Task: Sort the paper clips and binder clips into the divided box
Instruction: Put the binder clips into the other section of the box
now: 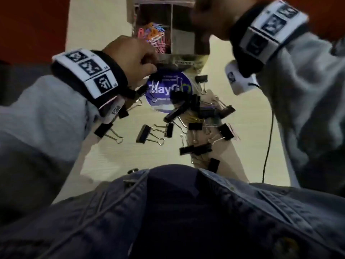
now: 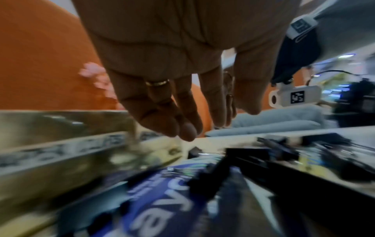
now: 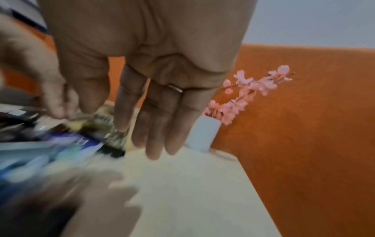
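A person in a grey sweater and denim leans over a pale bench (image 1: 115, 154), both wrists strapped with black bands bearing printed markers. The divided box (image 1: 183, 57), clear-walled, sits at the far end of the bench; its left compartment holds a tangle of coloured paper clips (image 1: 155, 37), pink, orange and blue among them. The left hand (image 1: 130, 55) hangs at the near left corner of the box, and in the left wrist view its fingers (image 2: 172, 121) point downward, straight and close together, with a ring on one; something thin and metallic seems to lie between the forefinger and thumb, though the blur leaves it uncertain. The right hand (image 1: 209, 19) is over the right side of the box, and from the right wrist view its fingers (image 3: 154, 128) are extended and loosely together, holding nothing that can be seen. Between the box and the person, black binder clips (image 1: 186, 126) with silver wire handles lie scattered across the bench, some overlapping a round blue sticker (image 1: 169, 92) with white lettering. A black cable (image 1: 268, 139) trails down the right side of the bench. Beyond the bench, an orange seat back (image 3: 304, 128) rises behind a small white vase (image 3: 202, 134) of pink blossoms (image 3: 251, 89).
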A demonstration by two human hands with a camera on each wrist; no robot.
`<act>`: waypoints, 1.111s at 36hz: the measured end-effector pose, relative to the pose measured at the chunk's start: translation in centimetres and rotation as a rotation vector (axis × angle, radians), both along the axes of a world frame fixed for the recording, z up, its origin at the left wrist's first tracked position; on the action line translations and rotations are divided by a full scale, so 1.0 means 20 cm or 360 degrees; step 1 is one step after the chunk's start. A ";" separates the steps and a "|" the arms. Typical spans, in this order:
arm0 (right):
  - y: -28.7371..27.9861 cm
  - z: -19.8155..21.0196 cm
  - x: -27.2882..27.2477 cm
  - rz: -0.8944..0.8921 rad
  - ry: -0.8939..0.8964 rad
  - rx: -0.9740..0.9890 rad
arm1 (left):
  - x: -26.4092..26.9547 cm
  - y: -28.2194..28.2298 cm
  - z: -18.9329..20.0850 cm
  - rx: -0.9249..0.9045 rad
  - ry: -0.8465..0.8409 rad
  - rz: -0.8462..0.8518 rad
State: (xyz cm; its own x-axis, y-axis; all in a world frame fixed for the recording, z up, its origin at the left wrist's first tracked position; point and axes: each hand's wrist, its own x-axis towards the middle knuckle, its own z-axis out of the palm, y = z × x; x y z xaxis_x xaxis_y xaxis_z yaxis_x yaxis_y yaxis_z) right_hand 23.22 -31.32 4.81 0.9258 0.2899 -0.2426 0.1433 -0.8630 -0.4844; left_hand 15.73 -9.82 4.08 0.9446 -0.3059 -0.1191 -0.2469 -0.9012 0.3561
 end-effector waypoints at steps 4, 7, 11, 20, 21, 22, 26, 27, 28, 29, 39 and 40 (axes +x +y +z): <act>-0.24 0.07 -0.32 -0.0076 -0.0096 -0.0579 | -0.01 -0.22 -0.03 0.0180 0.0123 -0.0503; -0.35 -0.01 -0.57 0.0149 0.0096 -0.0608 | -0.07 -0.37 -0.09 0.0399 0.0164 -0.0897; -0.42 -0.13 -0.76 0.0242 0.0152 -0.0575 | -0.11 -0.42 -0.19 0.0599 0.0083 -0.1141; -0.37 -0.21 -0.60 0.0190 -0.0208 -0.0813 | -0.13 -0.28 -0.17 0.0599 0.0147 -0.1062; -0.36 -0.21 -0.59 0.0166 -0.0212 -0.0790 | -0.13 -0.26 -0.17 0.0615 0.0163 -0.1050; -0.36 -0.20 -0.58 0.0128 -0.0210 -0.0765 | -0.13 -0.24 -0.16 0.0632 0.0173 -0.1031; -0.39 -0.16 -0.58 -0.0114 -0.0228 -0.0611 | -0.14 -0.27 -0.13 0.0632 0.0119 -0.0929; -0.42 -0.16 -0.60 -0.0175 -0.0218 -0.0603 | -0.15 -0.29 -0.12 0.0589 0.0087 -0.0913; -0.44 -0.15 -0.63 -0.0219 -0.0149 -0.0623 | -0.15 -0.33 -0.12 0.0535 0.0047 -0.0909; -0.47 -0.15 -0.66 -0.0241 -0.0017 -0.0651 | -0.16 -0.38 -0.12 0.0486 0.0018 -0.0915; -0.46 -0.29 -0.87 -0.0301 0.0214 -0.0684 | -0.18 -0.63 -0.20 0.0587 0.0109 -0.1176; -0.45 -0.29 -0.86 -0.0341 0.0185 -0.0665 | -0.18 -0.61 -0.20 0.0566 0.0113 -0.1157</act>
State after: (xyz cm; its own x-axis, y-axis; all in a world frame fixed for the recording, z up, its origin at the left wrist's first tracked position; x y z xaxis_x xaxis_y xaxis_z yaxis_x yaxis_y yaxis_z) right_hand 6.02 -40.41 -0.97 0.9140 -0.0486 -0.4029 -0.0935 -0.9913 -0.0924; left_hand 12.13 -22.03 0.08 0.5109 -0.7727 -0.3767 -0.8018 -0.5863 0.1153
